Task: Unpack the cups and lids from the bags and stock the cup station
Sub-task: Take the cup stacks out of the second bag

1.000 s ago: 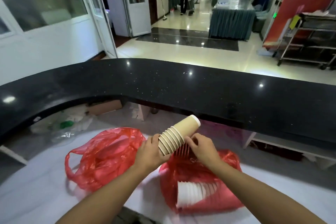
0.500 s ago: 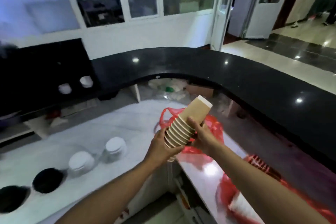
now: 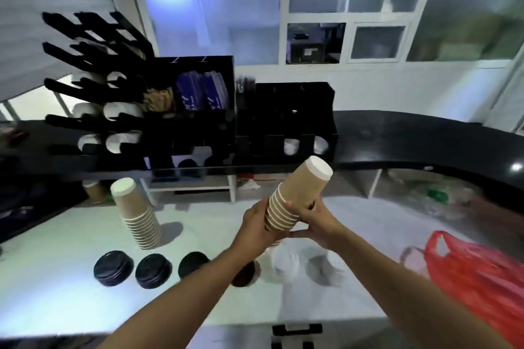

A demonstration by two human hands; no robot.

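**Change of state.** One second earlier the head camera faced the lobby, and the held cup stack (image 3: 297, 198) was directly above two red bags. Half a second earlier the view had swung left along the black counter (image 3: 425, 144). At this moment the view faced the cup station (image 3: 198, 122), and only one red bag (image 3: 479, 278) remained in frame, at the right edge and well apart from the hands. The grip was unchanged across all three frames.

**Meaning for the task.** This stack was judged to be unpacked and in transit. It had not yet been loaded into the station. A second cup stack (image 3: 139, 212) stood rim-down on the white tabletop (image 3: 71, 292), with black lids (image 3: 113, 268) in a row near it.

**Grip.** The left hand (image 3: 253, 225) gripped the rim end of the held stack. The fingers (image 3: 302, 207) of the right hand (image 3: 319, 221) were curled round its body just above the rims. Neither hand was free.

**Position and orientation.** The held stack was in the air above the tabletop, in front of the station and not touching it. Its long axis was tilted. The closed white base pointed up, to the right and away from the person. The open rims pointed down and left, toward the left palm.
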